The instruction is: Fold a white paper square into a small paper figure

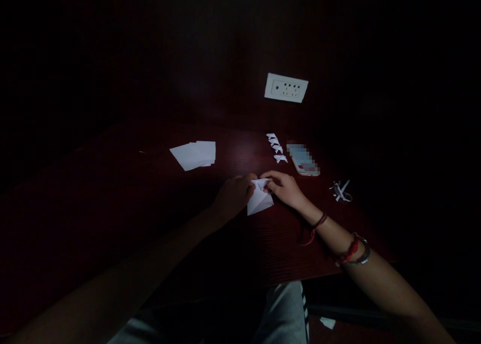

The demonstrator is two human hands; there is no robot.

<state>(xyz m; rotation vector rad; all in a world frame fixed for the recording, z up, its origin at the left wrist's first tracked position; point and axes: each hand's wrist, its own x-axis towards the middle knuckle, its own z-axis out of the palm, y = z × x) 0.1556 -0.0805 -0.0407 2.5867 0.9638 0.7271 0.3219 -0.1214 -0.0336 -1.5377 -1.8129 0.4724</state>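
Note:
A partly folded sheet of white paper (259, 202) lies near the front of the dark red table, its top edge between my two hands. My left hand (236, 194) is closed on the paper's upper left side, in shadow, its thumb partly hidden. On the upper right side, my right hand (283, 188) pinches the paper between thumb and fingers. Creases run across the sheet, and its lower part spreads toward me. Just beyond my hands, several small folded white paper pieces (276, 147) stand in a row.
A stack of white paper sheets (195, 154) lies to the left. Right of the folded pieces is a phone (303, 159), and farther right some paper strips (341, 191). A wall socket (286, 88) sits behind the table (240, 256). A white scrap (327, 323) lies below the table's edge.

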